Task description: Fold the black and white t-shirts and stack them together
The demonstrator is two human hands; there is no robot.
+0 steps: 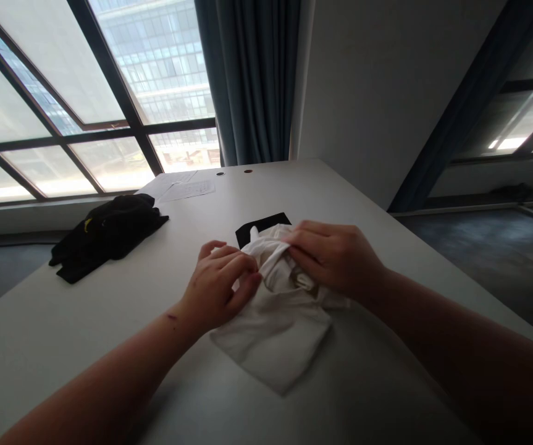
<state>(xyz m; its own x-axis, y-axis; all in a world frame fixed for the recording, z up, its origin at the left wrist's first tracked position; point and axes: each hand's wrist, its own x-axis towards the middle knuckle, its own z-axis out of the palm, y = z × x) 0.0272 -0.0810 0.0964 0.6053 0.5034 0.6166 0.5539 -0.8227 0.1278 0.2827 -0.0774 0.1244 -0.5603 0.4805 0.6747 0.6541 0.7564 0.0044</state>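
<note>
A crumpled white cloth (278,334) lies on the pale table (192,232), its lower part spread to a pointed corner and its upper part bunched in folds. My left hand (222,281) pinches the bunched fabric at its left side, thumb and fingers together. On the right side of the folds, my right hand (335,253) holds the cloth between thumb and fingers. A flat black piece (264,224) shows just beyond the cloth, partly covered by it; what it is I cannot tell.
A black garment (109,232) with a small yellow mark lies at the table's left edge. Papers (189,190) rest near the far left corner, beside two round holes in the tabletop. Beyond stand a blue curtain (252,80), windows and a wall.
</note>
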